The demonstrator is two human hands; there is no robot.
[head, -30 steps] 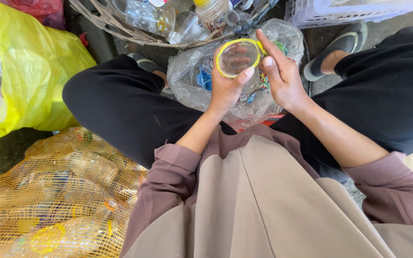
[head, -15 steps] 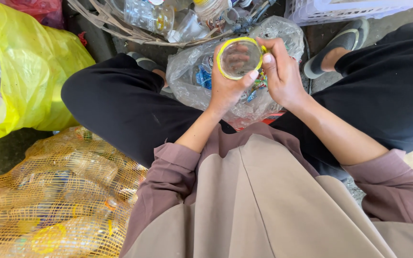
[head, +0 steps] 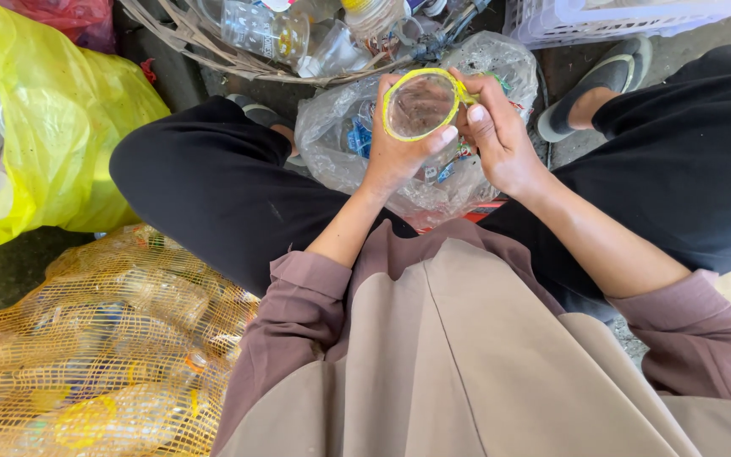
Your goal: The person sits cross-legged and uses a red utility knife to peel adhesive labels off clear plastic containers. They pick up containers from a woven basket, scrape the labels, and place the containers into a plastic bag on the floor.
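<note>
Grip, left hand (head: 399, 156): closed round the clear plastic cup (head: 420, 106), thumb across the near wall, fingers wrapped behind; the cup's open mouth faces the camera.
Grip, right hand (head: 497, 135): fingers pinched shut on the yellow rim band (head: 395, 95) at the cup's right edge, thumb lying along it.
Object held: the cup sits between both hands, raised above the lap and clear of everything below it.
Directly beneath the grip: a clear plastic bag (head: 332, 144) of mixed scraps, lying between the knees.
Beyond the grip: a woven basket (head: 213, 51) holding clear plastic bottles (head: 264, 30).
Far right of the grip: a white plastic crate (head: 552, 21), with a sandalled foot (head: 594, 89) nearer in.
Far left of the grip: a yellow bag (head: 69, 135) of plastic lids.
Near left, below the grip: a yellow mesh sack (head: 86, 355) filled with crushed bottles.
Assessment of handling: the band appears to be coming off the rim. Best done with the left hand steadying without crushing the thin wall, and the right peeling along the rim rather than pulling outward.
</note>
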